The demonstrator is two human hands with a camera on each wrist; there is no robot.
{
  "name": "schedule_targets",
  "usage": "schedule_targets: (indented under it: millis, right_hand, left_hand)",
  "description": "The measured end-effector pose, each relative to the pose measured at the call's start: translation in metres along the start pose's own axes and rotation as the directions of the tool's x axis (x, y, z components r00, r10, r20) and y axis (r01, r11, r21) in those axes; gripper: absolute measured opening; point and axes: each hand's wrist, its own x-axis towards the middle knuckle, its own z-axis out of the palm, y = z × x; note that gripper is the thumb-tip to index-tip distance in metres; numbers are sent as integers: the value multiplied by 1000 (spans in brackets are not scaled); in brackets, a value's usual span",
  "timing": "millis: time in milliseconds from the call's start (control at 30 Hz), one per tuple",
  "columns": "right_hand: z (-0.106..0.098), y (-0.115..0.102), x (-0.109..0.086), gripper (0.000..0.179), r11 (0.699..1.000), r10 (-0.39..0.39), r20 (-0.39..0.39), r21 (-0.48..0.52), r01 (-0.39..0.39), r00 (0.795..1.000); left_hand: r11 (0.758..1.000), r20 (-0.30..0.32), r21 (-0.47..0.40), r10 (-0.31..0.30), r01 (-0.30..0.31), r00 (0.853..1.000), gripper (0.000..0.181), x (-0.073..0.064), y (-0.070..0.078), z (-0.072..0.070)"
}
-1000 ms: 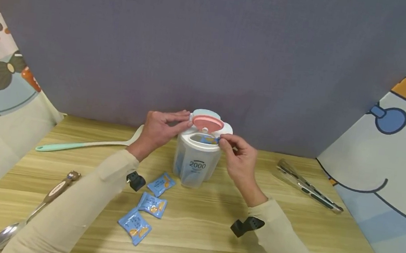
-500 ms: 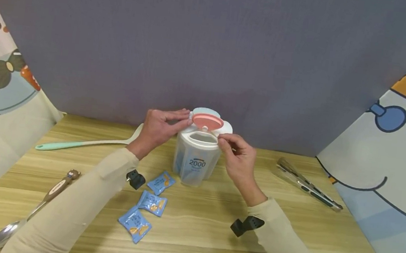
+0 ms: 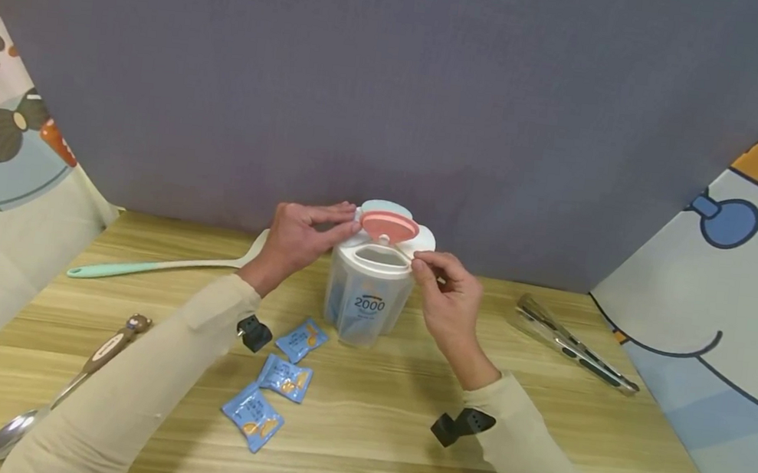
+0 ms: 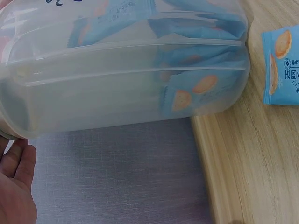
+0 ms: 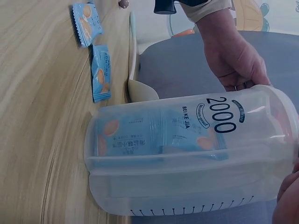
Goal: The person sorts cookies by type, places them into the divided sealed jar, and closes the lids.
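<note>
Since a second ago, the blue packet has gone from the mouth [image 3: 380, 255] of the clear container [image 3: 369, 328], presumably down among the packets inside [image 5: 194, 135]; both hands keep nearly the same places. That container stands upright on the desk [image 3: 399, 439] at the frame's centre, long axis vertical, its pink flap [image 3: 390, 228] raised behind the mouth. At its upper left, the left hand [image 3: 294, 241] has straight, parted fingers against the lid [image 3: 425, 240], gripping nothing visible. At its upper right, the right hand [image 3: 447, 296] bends thumb and forefinger close together by the lid's edge; whether they pinch it I cannot tell. Three loose packets [image 3: 285, 378] lie in a slanting row below left of the container, nearer the left hand.
</note>
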Motion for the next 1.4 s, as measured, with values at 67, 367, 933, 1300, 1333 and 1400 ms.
schedule_targets:
  millis: [67,367,933,1300,1333,1400]
  right_hand:
    - [0,-1,2,9,1000,18,-11,-18,-18,1000]
    - [4,-23,17,8,992,98,-26,-75,-100,995]
    - [4,-14,24,14,984,148,-16,-101,-149,989]
    - [-2,1,24,19,960,261,-2,-106,-260,965]
    - [-2,2,24,19,960,260,2,-109,-258,966]
    - [-3,2,24,18,962,254,14,-107,-251,967]
  left_hand:
    - [1000,3,10,-7,7,1000,23,0,0,-1]
    - [1000,-6,27,1,-1,1000,23,0,1,-1]
    - [1000,1,21,-20,20,1000,23,0,2,-1]
    - [1000,45,-7,0,1,999,25,-1,1,-3]
    - [1000,49,-9,-4,4,999,25,-1,1,-3]
    - [1000,56,-14,-7,8,998,25,-1,1,-3]
